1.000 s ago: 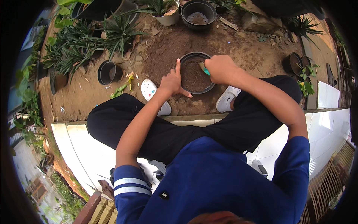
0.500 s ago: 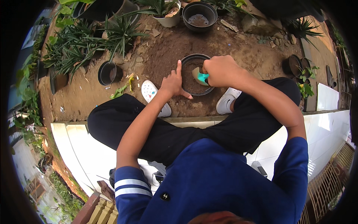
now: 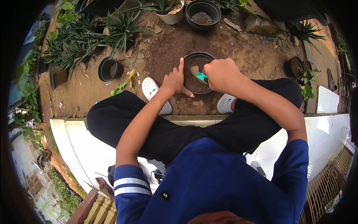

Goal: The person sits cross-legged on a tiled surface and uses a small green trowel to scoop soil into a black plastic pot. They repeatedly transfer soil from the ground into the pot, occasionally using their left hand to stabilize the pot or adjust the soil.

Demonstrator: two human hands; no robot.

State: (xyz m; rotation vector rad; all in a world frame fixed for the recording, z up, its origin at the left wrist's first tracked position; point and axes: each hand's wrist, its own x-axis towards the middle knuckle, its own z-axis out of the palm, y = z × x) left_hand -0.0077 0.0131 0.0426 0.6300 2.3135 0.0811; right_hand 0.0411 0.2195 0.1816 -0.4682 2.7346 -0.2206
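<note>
Green-handled trowel [image 3: 201, 77], in right hand [image 3: 223, 75], pointing left

Through the head camera's feed I count one left hand [image 3: 173, 80] and one right hand [image 3: 224, 75], two in all; one trowel [image 3: 201, 77]; one round pot [image 3: 198, 54] between the hands, one black pot [image 3: 203, 27] beyond it, one small dark pot [image 3: 117, 70] to the left, one white planter [image 3: 172, 18]; plus two white shoes [image 3: 150, 88]

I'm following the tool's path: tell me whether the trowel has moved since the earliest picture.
Yes: the trowel in the right hand has shifted left and down the picture, judged against the rim of the black pot below it.
</note>
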